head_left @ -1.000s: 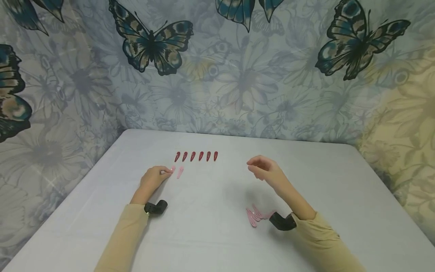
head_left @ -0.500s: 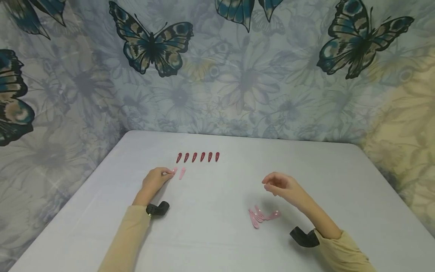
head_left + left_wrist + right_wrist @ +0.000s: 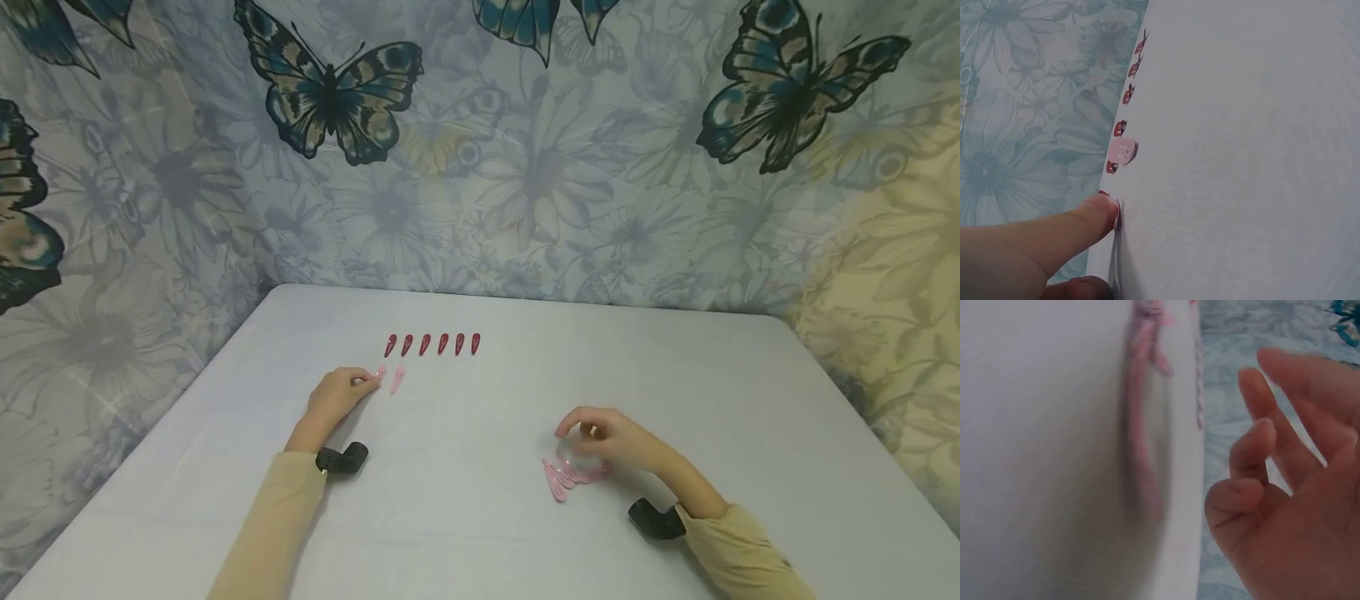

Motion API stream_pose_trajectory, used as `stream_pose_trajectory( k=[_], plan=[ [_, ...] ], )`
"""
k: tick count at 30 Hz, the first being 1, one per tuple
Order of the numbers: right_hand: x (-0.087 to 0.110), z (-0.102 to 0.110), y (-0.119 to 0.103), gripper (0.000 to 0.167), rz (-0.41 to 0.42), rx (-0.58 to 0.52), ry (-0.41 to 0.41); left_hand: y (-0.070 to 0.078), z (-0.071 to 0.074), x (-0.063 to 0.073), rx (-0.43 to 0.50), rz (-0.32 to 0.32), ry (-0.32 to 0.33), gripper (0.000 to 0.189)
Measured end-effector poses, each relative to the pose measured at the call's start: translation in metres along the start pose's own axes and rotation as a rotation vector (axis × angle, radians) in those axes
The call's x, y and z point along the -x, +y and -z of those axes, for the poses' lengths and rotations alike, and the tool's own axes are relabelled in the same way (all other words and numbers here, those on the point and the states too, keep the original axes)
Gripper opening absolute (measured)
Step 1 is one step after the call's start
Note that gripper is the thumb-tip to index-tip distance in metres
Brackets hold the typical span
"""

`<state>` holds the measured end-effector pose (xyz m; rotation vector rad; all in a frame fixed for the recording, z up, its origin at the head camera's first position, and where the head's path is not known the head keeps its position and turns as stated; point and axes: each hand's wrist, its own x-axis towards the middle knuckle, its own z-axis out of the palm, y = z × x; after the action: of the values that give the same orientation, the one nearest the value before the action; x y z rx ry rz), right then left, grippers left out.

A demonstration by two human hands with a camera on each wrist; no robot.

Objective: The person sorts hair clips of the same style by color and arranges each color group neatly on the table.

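The right hand [image 3: 611,437], fingers curved apart and holding nothing, is hovering above the pink pile [image 3: 572,478]; the pile is lying nearer it than the left hand [image 3: 335,402], leftmost clips [image 3: 555,483] running front to back. The left is pinching one pink clip [image 3: 382,372].

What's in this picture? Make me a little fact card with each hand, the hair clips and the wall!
Left hand: fingertips hold a pink teardrop-shaped hair clip
Right hand: over a loose pile of pink hair clips, fingers loosely curled, no clip seen in them
Pile count: unclear, clips overlap
Beside the held clip: one loose pink clip
Far row: six red teardrop-shaped hair clips
Under everything: flat white table
Wall: flowery, with blue-and-black butterflies
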<state>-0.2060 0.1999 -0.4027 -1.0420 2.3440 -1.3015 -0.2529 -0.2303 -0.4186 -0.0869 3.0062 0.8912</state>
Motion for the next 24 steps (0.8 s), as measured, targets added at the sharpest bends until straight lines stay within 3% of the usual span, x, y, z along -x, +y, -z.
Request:
stream_pose_trajectory(
  k=[6, 12, 16, 24],
  plan=[
    [0.003, -0.007, 0.002, 0.024, 0.041, 0.202, -0.104, 0.003, -0.003, 0.0, 0.009, 0.005, -0.008, 0.032],
    [0.001, -0.011, -0.006, 0.022, -0.039, 0.344, -0.094, 0.003, -0.002, 0.001, -0.022, 0.024, -0.006, 0.032],
    [0.0, -0.01, -0.009, 0.013, -0.08, 0.34, -0.098, 0.001, -0.001, 0.001, -0.028, 0.028, -0.004, 0.033],
    [0.004, -0.003, -0.007, 0.004, -0.133, 0.169, -0.144, 0.0, -0.003, 0.001, -0.017, 0.037, -0.01, 0.035]
  ],
)
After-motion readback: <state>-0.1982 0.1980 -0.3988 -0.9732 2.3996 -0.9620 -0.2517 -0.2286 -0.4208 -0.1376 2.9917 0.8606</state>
